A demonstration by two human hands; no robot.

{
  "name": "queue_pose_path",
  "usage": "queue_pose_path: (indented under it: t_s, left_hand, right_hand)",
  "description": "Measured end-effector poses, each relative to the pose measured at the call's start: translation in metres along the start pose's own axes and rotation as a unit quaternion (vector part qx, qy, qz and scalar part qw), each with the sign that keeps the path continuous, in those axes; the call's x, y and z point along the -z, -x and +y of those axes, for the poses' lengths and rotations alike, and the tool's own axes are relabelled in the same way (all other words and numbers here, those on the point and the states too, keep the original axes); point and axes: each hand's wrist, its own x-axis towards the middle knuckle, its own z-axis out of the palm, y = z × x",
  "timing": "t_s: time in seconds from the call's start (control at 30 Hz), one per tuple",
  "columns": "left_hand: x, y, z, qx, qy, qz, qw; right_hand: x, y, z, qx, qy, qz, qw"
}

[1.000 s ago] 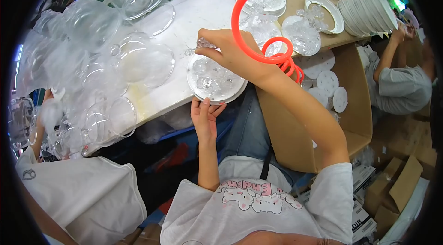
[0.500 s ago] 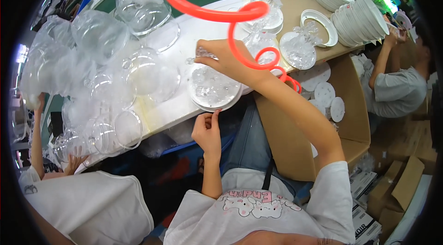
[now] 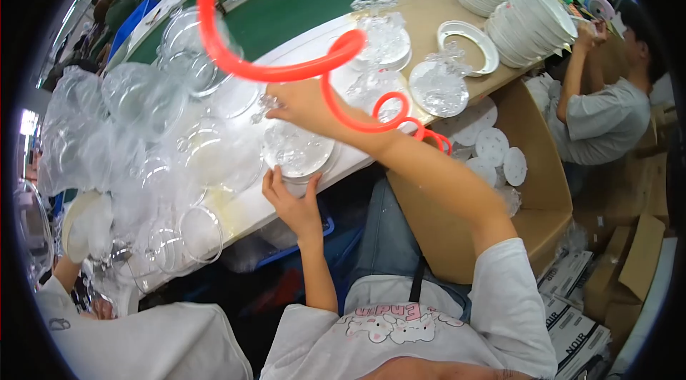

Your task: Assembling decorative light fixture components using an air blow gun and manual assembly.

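Note:
A round white disc [image 3: 314,157] carrying clear crystal-like plastic decoration lies near the table's front edge, apparently on other discs. At its near rim is my left hand [image 3: 296,210], with thumb and fingers spread and the fingertips touching the edge. My right hand [image 3: 304,102] reaches across above the disc's far side, pinching a clear faceted plastic ornament [image 3: 267,107] between thumb and fingers. Whether that ornament is joined to the disc cannot be made out. A red coiled hose [image 3: 264,71] hangs in front of my right forearm and partly covers it.
Clear domes [image 3: 207,155] and bagged ones crowd the table's left. To the right are a decorated white disc [image 3: 437,94], a white ring [image 3: 486,47] and stacked white rings [image 3: 536,26]. A cardboard box [image 3: 436,230] holds white discs. Co-workers sit on both sides.
My left hand has gone from a closed pinch below the disc to spread fingers against its rim. My right hand still pinches the clear ornament. The whole view has shifted.

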Motion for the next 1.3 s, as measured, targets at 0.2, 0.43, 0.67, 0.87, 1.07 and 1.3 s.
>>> queue_pose_path:
  t_s: [0.2, 0.43, 0.67, 0.87, 1.07, 1.3]
  left_hand:
    - [0.000, -0.012, -0.023, -0.020, 0.043, 0.016, 0.999]
    - [-0.025, -0.047, -0.010, 0.008, -0.016, 0.011, 1.000]
    - [-0.040, -0.063, 0.001, -0.007, -0.051, 0.011, 0.999]
    - [-0.022, 0.007, 0.038, -0.110, -0.029, -0.022, 0.993]
    - [-0.015, 0.051, 0.050, -0.123, 0.055, -0.082, 0.988]
    - [-0.025, 0.045, 0.063, -0.122, 0.108, -0.127, 0.978]
  right_hand:
    - [0.036, 0.077, -0.074, 0.185, 0.063, 0.142, 0.970]
    - [0.156, 0.206, -0.031, -0.076, -0.025, 0.023, 0.997]
    - [0.182, 0.229, 0.117, -0.205, 0.211, 0.190, 0.937]
    - [0.166, 0.221, 0.120, -0.242, 0.142, 0.229, 0.932]
    - [0.194, 0.226, 0.178, -0.172, 0.328, 0.245, 0.896]
    - [0.182, 0.196, 0.219, -0.140, 0.278, 0.118, 0.943]
